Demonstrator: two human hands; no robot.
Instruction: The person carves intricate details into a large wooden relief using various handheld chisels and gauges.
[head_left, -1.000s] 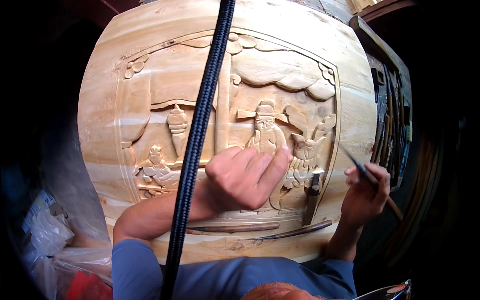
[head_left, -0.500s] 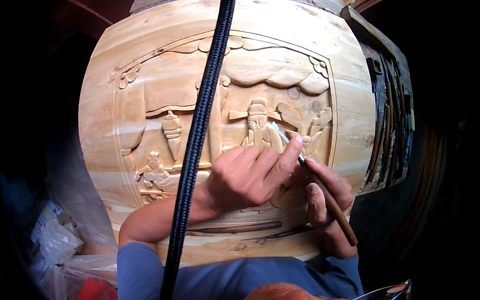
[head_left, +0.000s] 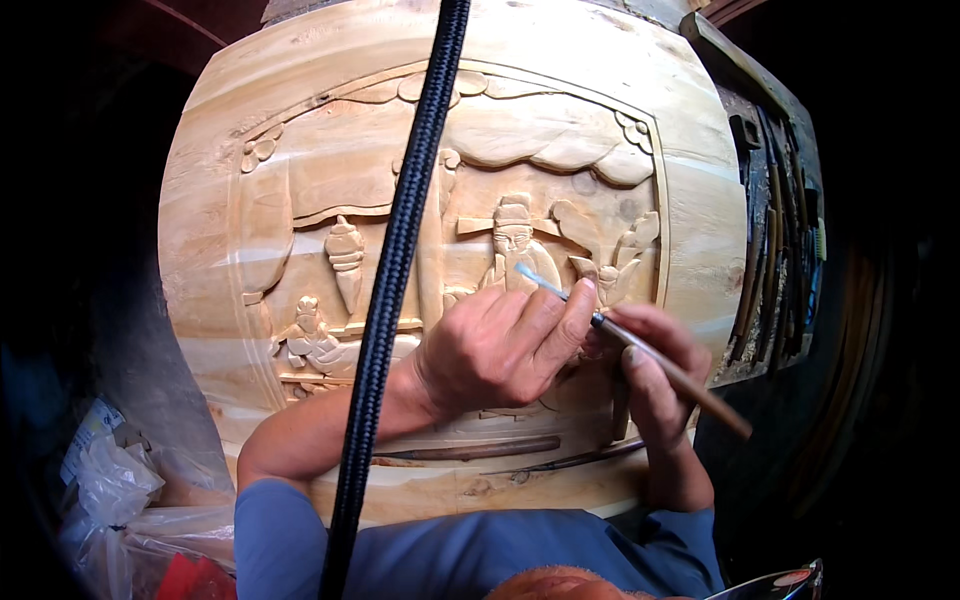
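Note:
A large pale wooden panel (head_left: 250,75) carved in relief lies before me. My right hand (head_left: 662,365) grips the slim wooden-handled carving chisel (head_left: 705,393), its handle slanting down to the right. Closed over the panel, my left hand (head_left: 495,345) has its fingers on the chisel's metal shaft near the blade. The blade's tip rests at the chest of a carved figure with a winged hat (head_left: 514,212), just below its face. Whatever lies beneath my left palm is hidden.
Two more chisels, one brown-handled (head_left: 500,448) and one thinner (head_left: 580,460), lie on the panel's near part. Several tools (head_left: 775,220) fill a wooden tray at the right. A black braided cord (head_left: 405,220) crosses the view. Clear plastic bags (head_left: 115,490) sit at lower left.
The blade tip has shifted left and down, from beside the figure's face to its chest. My right hand has swung the handle end up and to the right. My left hand has moved slightly.

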